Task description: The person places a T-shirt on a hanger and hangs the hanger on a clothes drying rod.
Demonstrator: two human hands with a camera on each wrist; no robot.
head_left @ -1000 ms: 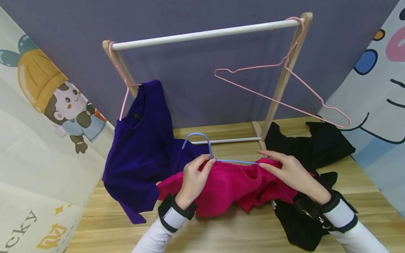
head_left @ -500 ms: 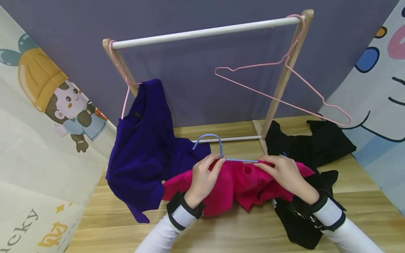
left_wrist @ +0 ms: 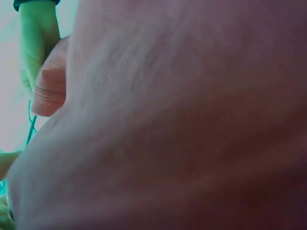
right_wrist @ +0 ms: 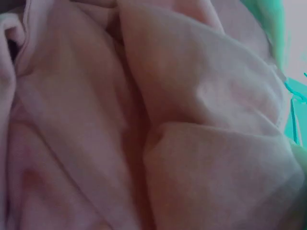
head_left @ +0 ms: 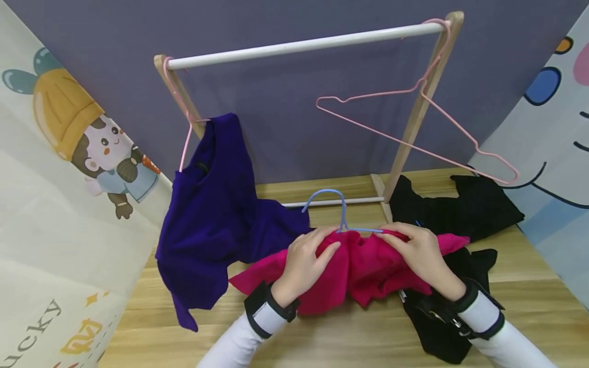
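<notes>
Presently, the left hand [head_left: 306, 260] grips the magenta garment [head_left: 329, 289] near its top edge, thumb against fingers; the right hand [head_left: 421, 250] pinches it likewise. The blue hanger [head_left: 343, 210] (hook upright) shows along that edge, between both hands.

A wooden clothes rack [head_left: 294, 47] stands before a grey wall [head_left: 267, 97].
From here I see a purple top [head_left: 211, 204] on a pink hanger [head_left: 186, 145] at the rack's left end, a second pink hanger [head_left: 379, 94] at its right, black clothes [head_left: 455, 209] heaped below on wood-grain boards [head_left: 152, 327], and cartoon-printed panels [head_left: 46, 214] on both sides.
</notes>
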